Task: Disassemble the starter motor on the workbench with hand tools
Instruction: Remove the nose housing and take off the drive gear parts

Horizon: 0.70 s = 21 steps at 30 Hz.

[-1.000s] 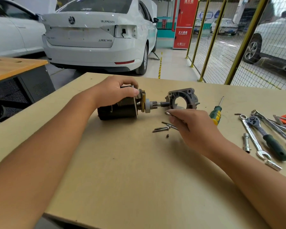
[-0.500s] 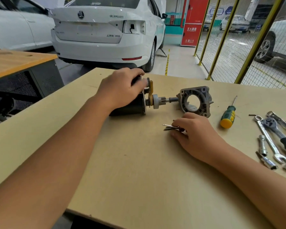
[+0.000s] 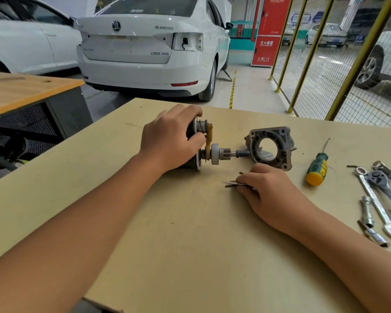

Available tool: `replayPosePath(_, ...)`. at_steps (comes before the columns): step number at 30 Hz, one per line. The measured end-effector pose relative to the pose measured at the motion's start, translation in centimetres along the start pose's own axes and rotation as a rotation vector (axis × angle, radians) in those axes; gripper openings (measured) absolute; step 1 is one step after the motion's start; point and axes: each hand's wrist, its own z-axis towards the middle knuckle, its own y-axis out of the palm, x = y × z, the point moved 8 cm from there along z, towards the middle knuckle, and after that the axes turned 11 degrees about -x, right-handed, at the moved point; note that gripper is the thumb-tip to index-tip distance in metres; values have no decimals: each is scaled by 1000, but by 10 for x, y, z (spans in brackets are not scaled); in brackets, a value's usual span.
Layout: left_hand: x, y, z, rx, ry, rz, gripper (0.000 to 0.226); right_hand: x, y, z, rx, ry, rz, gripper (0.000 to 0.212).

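On the pale wooden workbench [image 3: 190, 233], the left hand [image 3: 169, 141] grips the dark starter motor body [image 3: 193, 164], hiding most of it; its geared shaft [image 3: 226, 153] points at the detached grey cast housing [image 3: 271, 147] just beside. In front of that housing the right hand [image 3: 269, 193] pinches thin metal bolts [image 3: 231, 183]. Beyond the housing's far side lie a green-and-yellow screwdriver [image 3: 317, 168] and chrome wrenches [image 3: 379, 204]; behind it stand a white car [image 3: 149, 46] and yellow mesh fencing [image 3: 325, 64].

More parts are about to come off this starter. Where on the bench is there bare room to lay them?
Bare workbench lies between the two forearms, and behind the end housing to the far edge. It is crowded on the right by the screwdriver and wrenches, and around the long bolts in the right hand.
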Motion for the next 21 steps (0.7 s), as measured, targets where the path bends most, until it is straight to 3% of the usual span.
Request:
replayPosePath(6,10,-9,-26,127,49,-2,43,-1,-2,-1,-9,-37,0,19)
replayPosePath(13,8,-11,-16,-16,30,-181,46,-21,-12,-7,110,-149,5,27)
replayPosePath(17,8,-11,-13,-49,60,-193,49,-32,-26,3,267,-132,140,23)
replayPosePath(21,4,-12,-11,-72,76,-244,46,-41,-39,44,233,-74,254,19)
